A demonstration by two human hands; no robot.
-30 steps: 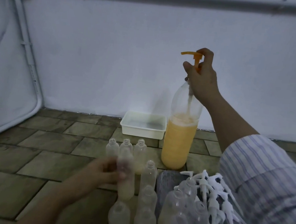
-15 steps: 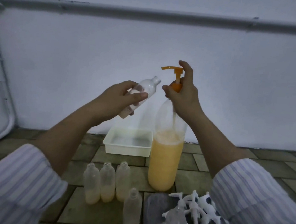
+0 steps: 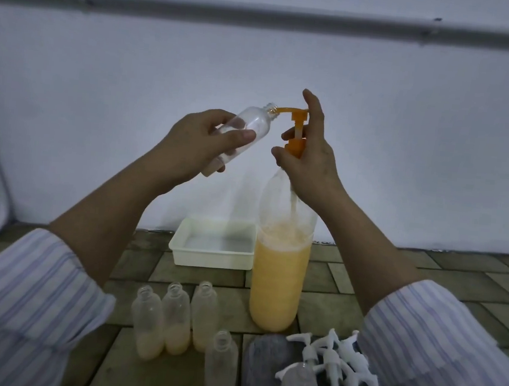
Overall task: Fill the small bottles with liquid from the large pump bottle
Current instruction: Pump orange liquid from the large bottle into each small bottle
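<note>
1. The small bottle [image 3: 240, 132] is held up in the air, tilted, its long axis running from its base at lower left to its open neck at upper right. The neck meets the tip of the orange pump spout [image 3: 286, 110]; whether the tip is inside the mouth or only touching it cannot be told.
2. The left hand [image 3: 195, 143] has its fingers [image 3: 243, 134] wrapped round the body of that bottle, thumb in front, closed firmly on it.
3. The right hand [image 3: 309, 157] is curled round the pump collar, one finger raised beside the pump head, which stands up, not pressed. The right hand is the nearer to the pump head, so the press likely falls to it.
4. The large pump bottle [image 3: 279, 273] stands upright on the floor [image 3: 424, 287], holding orange liquid to well above half.
5. In front of it stand three partly filled bottles [image 3: 172, 325], an empty one [image 3: 221, 364] nearer the person, and a heap of white pump tops [image 3: 339, 366] to the right.
6. A white tray [image 3: 209, 258] sits behind, against the pale wall [image 3: 102, 84].
</note>
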